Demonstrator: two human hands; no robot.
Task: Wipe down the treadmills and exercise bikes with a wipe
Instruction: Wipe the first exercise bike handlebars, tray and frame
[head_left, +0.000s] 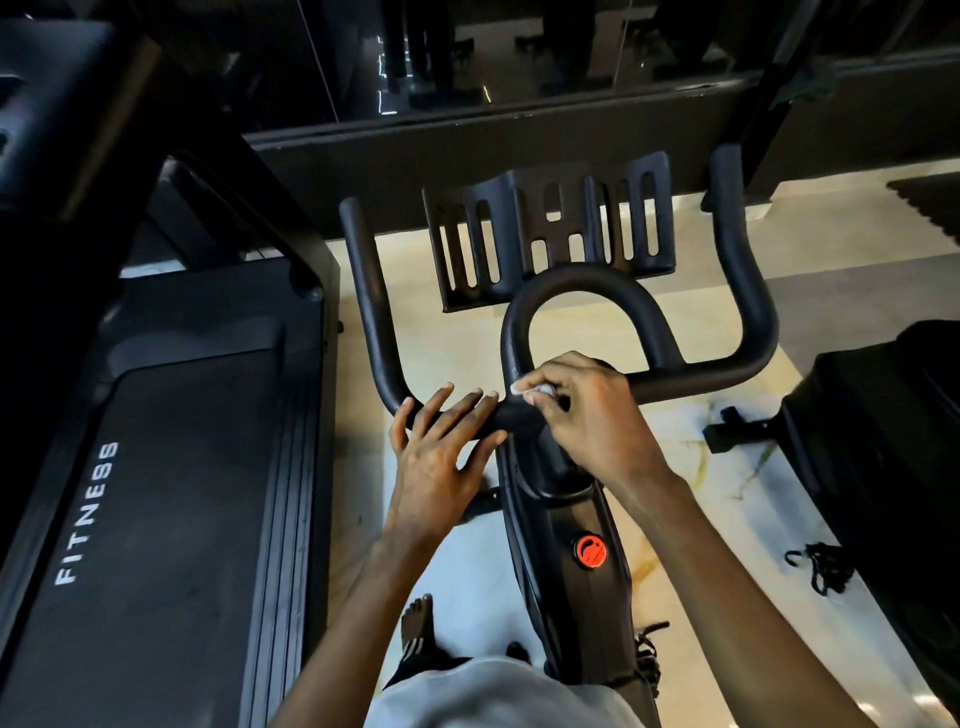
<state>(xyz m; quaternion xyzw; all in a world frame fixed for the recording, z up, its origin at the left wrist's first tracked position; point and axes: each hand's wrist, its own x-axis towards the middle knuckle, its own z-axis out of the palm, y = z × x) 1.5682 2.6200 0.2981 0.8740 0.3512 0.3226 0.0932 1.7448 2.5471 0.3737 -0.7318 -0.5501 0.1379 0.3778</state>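
A black exercise bike stands below me, its handlebar spreading left and right with a central loop and a slotted tray in front. My left hand rests on the left part of the crossbar with its fingers laid straight over it. My right hand pinches a small white wipe and presses it against the base of the loop at the bar's middle. A black treadmill marked FITNESS lies to the left.
The bike's frame carries a red knob. Another dark machine stands at the right, with a black cord on the pale marble floor beside it. A dark ledge with glass runs across the back. My foot in a sandal stands between bike and treadmill.
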